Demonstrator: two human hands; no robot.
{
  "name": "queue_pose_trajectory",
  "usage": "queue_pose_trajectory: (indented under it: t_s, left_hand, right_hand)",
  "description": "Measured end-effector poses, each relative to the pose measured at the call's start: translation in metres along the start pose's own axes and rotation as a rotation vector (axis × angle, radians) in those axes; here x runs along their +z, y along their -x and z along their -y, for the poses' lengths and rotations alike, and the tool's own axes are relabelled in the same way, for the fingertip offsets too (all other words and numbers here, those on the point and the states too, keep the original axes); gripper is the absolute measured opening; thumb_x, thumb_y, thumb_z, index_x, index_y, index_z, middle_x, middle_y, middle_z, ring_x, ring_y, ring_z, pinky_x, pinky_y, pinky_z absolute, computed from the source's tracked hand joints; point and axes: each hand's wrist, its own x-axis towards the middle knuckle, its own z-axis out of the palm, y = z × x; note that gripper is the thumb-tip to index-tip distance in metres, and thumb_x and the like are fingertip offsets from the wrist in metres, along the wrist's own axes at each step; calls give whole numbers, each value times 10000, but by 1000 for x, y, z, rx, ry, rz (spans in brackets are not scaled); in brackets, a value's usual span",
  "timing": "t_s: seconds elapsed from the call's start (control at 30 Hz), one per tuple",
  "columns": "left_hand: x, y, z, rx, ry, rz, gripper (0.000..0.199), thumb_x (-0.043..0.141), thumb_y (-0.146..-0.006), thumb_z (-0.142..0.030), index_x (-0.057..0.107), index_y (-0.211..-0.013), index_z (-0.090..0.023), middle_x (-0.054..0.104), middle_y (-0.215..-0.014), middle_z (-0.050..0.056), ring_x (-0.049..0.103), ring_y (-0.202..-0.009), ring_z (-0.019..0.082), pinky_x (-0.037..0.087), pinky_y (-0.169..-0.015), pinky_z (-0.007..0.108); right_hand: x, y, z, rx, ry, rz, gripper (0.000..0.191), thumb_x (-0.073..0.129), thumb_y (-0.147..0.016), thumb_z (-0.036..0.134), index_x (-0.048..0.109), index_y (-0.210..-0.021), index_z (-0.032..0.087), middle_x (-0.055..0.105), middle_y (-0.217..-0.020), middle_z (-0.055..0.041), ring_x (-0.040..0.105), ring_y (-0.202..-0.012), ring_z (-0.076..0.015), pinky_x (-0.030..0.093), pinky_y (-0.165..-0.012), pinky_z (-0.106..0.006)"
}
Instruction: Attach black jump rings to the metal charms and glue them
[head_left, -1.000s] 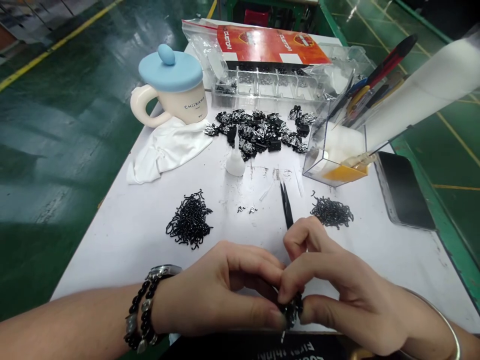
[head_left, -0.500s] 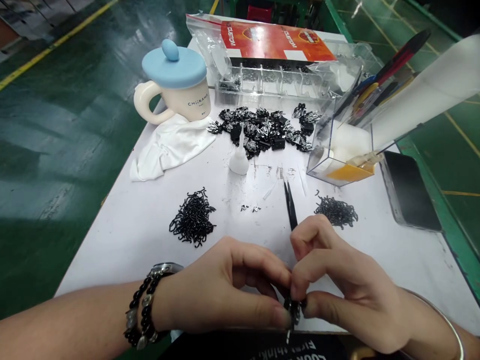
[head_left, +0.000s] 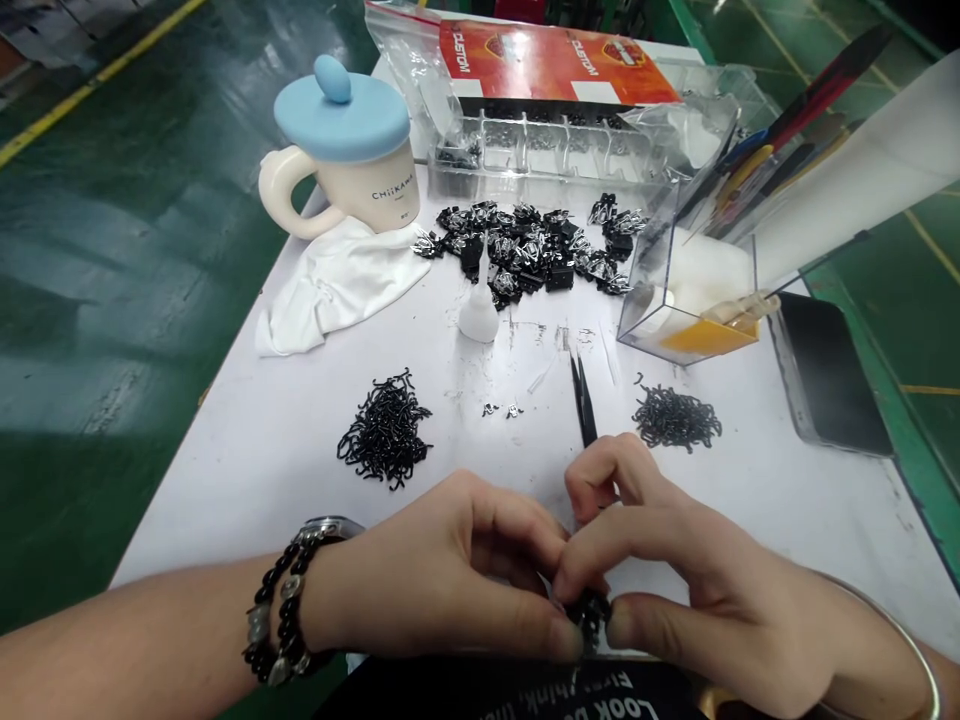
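Note:
My left hand (head_left: 465,580) is closed, its thumb and fingers pinching a small black part with shiny metal bits (head_left: 589,615) near the table's front edge. My right hand (head_left: 690,580) grips the same part from the other side with thumb and forefinger; the fingertips hide much of it. Just beyond the right hand, black tweezers (head_left: 584,405) point away from me, their rear end hidden behind the fingers. Two tiny metal clips (head_left: 513,411) rest on the white table (head_left: 465,450). A pile of black bent pieces (head_left: 386,430) is at left, and a similar pile (head_left: 677,417) at right.
Farther back are a white nozzle bottle (head_left: 478,315), a heap of black parts with metal (head_left: 525,250), a compartment box (head_left: 547,185), and an orange-red package (head_left: 555,60). A lidded mug (head_left: 367,190) and white cloth (head_left: 337,280) stand left; a pen holder (head_left: 690,300) and phone (head_left: 832,375) right.
My right forefinger and its neighbouring fingers have shifted slightly left over the part, which has turned a little in the grip. The whole view has shifted slightly.

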Motion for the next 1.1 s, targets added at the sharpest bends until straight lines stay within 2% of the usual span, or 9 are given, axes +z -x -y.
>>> queue_pose_trajectory:
  t_s: [0.17, 0.33, 0.53, 0.73, 0.9, 1.0, 1.1]
  left_hand:
    - [1, 1, 0, -42, 36, 10, 166, 716, -691, -190, 666, -841, -140, 629, -929, 57, 580, -935, 208, 457, -858, 350]
    - [-2, 1, 2, -33, 31, 12, 175, 728, -694, -201, 676, -853, -148, 618, -912, 49, 578, -874, 187, 458, -815, 332]
    - [-2, 0, 1, -35, 53, 5, 171, 724, -702, -179, 682, -865, -149, 606, -913, 46, 568, -880, 182, 445, -816, 329]
    - [0, 1, 6, -3, 243, 81, 171, 701, -732, -113, 683, -893, -168, 631, -901, 15, 582, -870, 115, 446, -817, 232]
    - [5, 2, 6, 48, 402, 111, 244, 684, -753, -82, 675, -970, -193, 655, -908, -8, 608, -842, 57, 458, -762, 127]
    - [5, 3, 7, 54, 399, 105, 264, 712, -745, -130, 672, -998, -196, 670, -927, 2, 630, -827, 64, 471, -733, 121]
    - [3, 3, 8, 60, 344, 96, 293, 729, -741, -192, 661, -1026, -190, 686, -978, 39, 648, -892, 110, 484, -770, 156]
  right_hand:
    - [0, 0, -1, -26, 40, -10, 176, 601, -821, 213, 626, -983, 276, 416, -943, -39, 457, -936, -151, 453, -808, -296]
    - [1, 1, -4, -19, -13, -14, 164, 617, -812, 207, 622, -964, 269, 388, -921, -19, 438, -885, -119, 433, -765, -250]
    - [2, 0, -5, -42, -20, -35, 173, 621, -810, 188, 611, -966, 261, 369, -882, -3, 422, -880, -98, 420, -795, -213]
    - [2, 0, -4, -84, -10, -80, 150, 592, -839, 221, 618, -984, 249, 400, -879, -11, 438, -884, -110, 416, -838, -246]
    - [6, -4, -8, -136, 8, -94, 258, 542, -872, 284, 554, -1123, 223, 462, -920, -26, 473, -885, -118, 406, -878, -294]
    - [5, -5, -8, -209, 50, -121, 343, 523, -884, 337, 483, -1191, 190, 503, -901, -28, 492, -854, -118, 420, -850, -294]
    - [-8, 3, -5, -238, 136, -194, 415, 533, -872, 369, 430, -1220, 169, 522, -963, -49, 503, -928, -144, 435, -840, -285]
